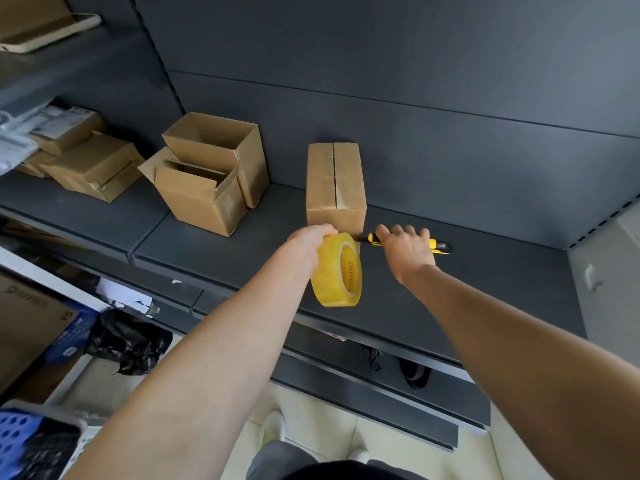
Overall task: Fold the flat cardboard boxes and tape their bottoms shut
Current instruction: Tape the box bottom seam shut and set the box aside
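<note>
My left hand (311, 240) has a closed grip on the top of the yellow tape roll (334, 271), holding it on edge just in front of the upturned box (336, 188) on the shelf (485, 278). The box's flaps meet in a centre seam that looks glossy with tape. My right hand (408, 251) has its fingers curled over the yellow-and-black knife (439, 245), with the blade end pointing at the box's near corner; I cannot tell whether the knife is lifted off the shelf. As I read it, the step is cutting the strip free. To do it well, I pull the roll back so the tape is taut. I cut close to the cardboard, blade away from my left fingers, then press the loose end flat.
</note>
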{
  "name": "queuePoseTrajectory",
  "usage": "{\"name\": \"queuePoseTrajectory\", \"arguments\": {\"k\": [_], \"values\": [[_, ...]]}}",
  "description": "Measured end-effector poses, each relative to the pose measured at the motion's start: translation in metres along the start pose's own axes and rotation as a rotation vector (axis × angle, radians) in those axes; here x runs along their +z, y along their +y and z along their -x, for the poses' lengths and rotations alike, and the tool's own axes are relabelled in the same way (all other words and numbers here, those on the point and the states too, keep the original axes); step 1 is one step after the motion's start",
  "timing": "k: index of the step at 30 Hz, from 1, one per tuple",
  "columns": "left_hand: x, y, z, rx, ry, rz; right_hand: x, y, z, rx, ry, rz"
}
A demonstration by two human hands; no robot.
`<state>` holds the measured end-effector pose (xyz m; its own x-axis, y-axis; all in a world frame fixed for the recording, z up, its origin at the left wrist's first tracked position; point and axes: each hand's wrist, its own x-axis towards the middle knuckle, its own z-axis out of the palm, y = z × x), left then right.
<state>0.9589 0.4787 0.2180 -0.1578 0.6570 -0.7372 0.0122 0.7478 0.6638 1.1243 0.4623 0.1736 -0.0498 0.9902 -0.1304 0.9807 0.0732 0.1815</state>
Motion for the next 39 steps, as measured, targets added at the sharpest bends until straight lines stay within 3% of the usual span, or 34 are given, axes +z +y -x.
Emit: {"name": "queuePoseTrajectory", "arguments": {"k": [5, 14, 22, 30, 33, 36, 39], "values": [[-0.003, -0.008, -0.006, -0.022, -0.045, -0.136, 0.019, 0.007, 0.001, 0.027, -0.074, -0.04], [0.029, -0.022, -0.009, 0.07, -0.296, -0.211, 0.045, 0.045, 0.018, 0.309, -0.382, -0.125], [0.071, -0.027, -0.006, 0.143, -0.356, -0.298, 0.06, 0.069, 0.029, 0.406, -0.361, -0.256], [0.093, -0.029, -0.004, 0.211, -0.279, -0.359, 0.062, 0.08, 0.032, 0.355, -0.24, -0.331], [0.1, -0.028, -0.003, 0.222, -0.229, -0.373, 0.056, 0.083, 0.032, 0.297, -0.141, -0.63], [0.108, -0.027, 0.001, 0.25, -0.198, -0.375, 0.046, 0.081, 0.038, 0.242, -0.24, -1.07], [0.116, -0.028, 0.007, 0.273, -0.229, -0.402, 0.041, 0.08, 0.046, 0.239, -0.261, -1.17]]}}
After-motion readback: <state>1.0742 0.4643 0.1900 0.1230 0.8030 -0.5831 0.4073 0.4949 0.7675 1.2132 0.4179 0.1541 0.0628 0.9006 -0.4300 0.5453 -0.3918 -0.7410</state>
